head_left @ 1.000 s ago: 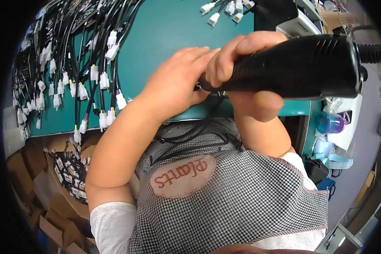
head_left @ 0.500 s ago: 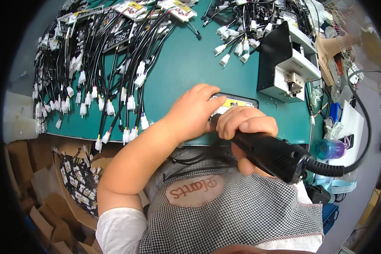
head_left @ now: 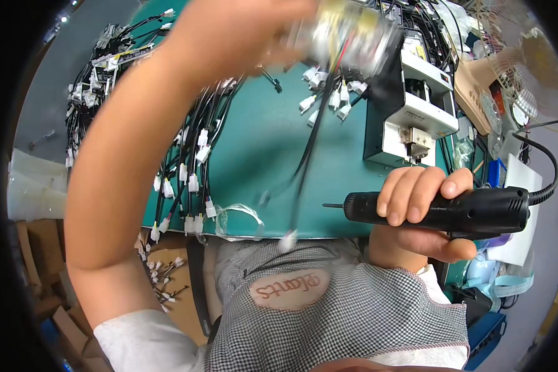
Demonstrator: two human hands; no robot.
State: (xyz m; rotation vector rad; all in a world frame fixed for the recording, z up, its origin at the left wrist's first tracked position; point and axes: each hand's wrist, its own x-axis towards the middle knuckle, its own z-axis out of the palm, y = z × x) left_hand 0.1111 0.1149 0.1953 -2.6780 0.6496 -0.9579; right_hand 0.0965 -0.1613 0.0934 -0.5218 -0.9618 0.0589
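Observation:
High up in front of me, my left hand [head_left: 248,31] is smeared by motion. At its fingers is a small wired electronic unit [head_left: 352,38] with a clear and yellowish face. Black leads [head_left: 305,155] with a red and a yellow wire hang from the unit, and a blurred white plug [head_left: 287,240] dangles over the table's near edge. My right hand [head_left: 418,201] is closed round a black corded electric screwdriver [head_left: 490,212]. Its thin bit [head_left: 332,205] points left over the green mat [head_left: 260,136] and touches nothing.
Bunches of wired units with white plugs [head_left: 198,155] lie on the left; more plugs [head_left: 338,99] lie at the back. A black and white machine [head_left: 415,102] stands right, near a wire-guard fan [head_left: 527,56]. A clear plastic loop [head_left: 239,214] lies at the front edge.
My left hand has swung up and away with the wired unit, which lay under both hands before. The screwdriver has moved right, off the unit, and now lies nearly level.

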